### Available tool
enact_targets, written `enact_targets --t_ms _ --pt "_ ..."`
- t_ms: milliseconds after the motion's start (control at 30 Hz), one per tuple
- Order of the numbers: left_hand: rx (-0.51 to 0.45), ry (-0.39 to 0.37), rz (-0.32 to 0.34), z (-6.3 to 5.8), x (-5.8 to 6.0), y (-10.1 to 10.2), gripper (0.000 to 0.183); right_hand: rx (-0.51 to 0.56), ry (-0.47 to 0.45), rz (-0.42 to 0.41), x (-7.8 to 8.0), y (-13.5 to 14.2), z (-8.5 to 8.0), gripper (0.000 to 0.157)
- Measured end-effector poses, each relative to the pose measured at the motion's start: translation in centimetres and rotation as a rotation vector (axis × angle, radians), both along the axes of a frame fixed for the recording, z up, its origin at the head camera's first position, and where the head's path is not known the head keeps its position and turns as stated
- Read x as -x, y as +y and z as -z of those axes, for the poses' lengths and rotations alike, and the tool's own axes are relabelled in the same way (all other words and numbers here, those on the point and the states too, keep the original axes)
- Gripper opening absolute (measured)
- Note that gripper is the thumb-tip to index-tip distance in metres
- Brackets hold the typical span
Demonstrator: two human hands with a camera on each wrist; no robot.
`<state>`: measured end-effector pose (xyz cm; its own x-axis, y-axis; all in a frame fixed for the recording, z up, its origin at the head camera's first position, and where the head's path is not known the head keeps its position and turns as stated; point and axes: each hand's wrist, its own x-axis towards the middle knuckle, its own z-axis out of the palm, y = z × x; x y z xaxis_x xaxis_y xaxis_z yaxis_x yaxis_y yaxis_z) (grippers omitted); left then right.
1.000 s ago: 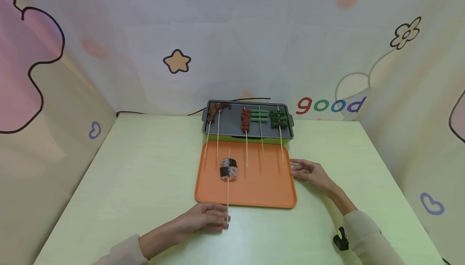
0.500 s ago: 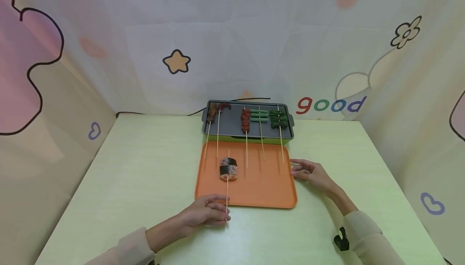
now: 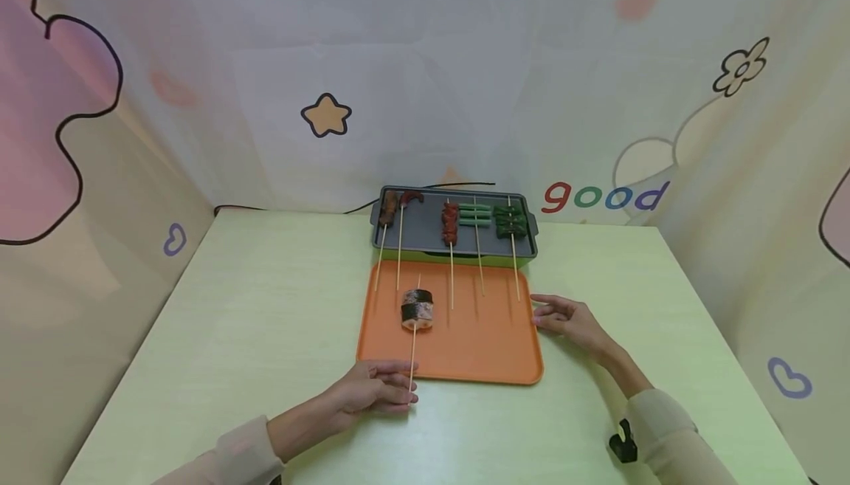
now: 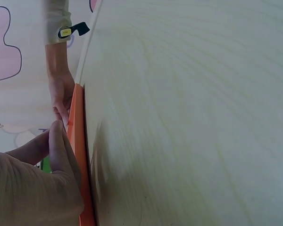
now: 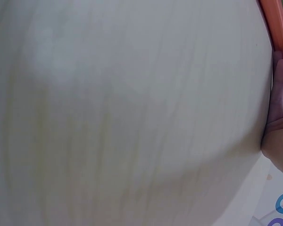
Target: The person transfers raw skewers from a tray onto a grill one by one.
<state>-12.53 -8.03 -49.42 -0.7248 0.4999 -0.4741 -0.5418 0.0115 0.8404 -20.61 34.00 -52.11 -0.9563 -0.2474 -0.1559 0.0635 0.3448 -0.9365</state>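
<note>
My left hand pinches the stick of a skewer near its lower end. Two pale pieces wrapped in black bands sit on that skewer, over the left part of an orange tray. Whether they touch the tray cannot be told. At the tray's right edge, my right hand grips the rim with thumb and fingers. In the left wrist view the left thumb and fingers meet beside the tray edge, and the stick is hidden. The right wrist view catches the right fingers against the tray edge.
Behind the tray stands a grey grill pan on a green base. Several skewers lie across it: brown, dark red curled, red meat, green stalks and leafy green. Their sticks overhang the tray. A printed curtain encloses the table.
My left hand has moved slightly forward with the skewer, whose stick end now tilts a little left. The right hand stays at the tray edge.
</note>
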Motion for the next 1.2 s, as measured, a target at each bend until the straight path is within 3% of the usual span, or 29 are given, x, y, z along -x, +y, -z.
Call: enact_targets --t_ms 300,667,967,1200 --pt "-0.014 0.038 0.0 -0.1 0.0 -0.2 0.061 -0.001 0.006 -0.01 0.1 -0.2 -0.1 0.054" --pt "-0.028 0.086 -0.003 -1.4 0.9 -0.3 0.06 -0.017 0.005 -0.006 0.1 -0.4 -0.2 0.054" --pt "-0.013 0.142 0.042 -3.9 3.0 -0.3 0.061 -0.015 0.016 -0.008 -0.1 -0.4 -0.2 0.054" --pt "-0.019 0.072 0.019 -5.9 5.5 0.0 0.057 -0.017 0.007 -0.002 -0.2 -0.3 -0.2 0.054"
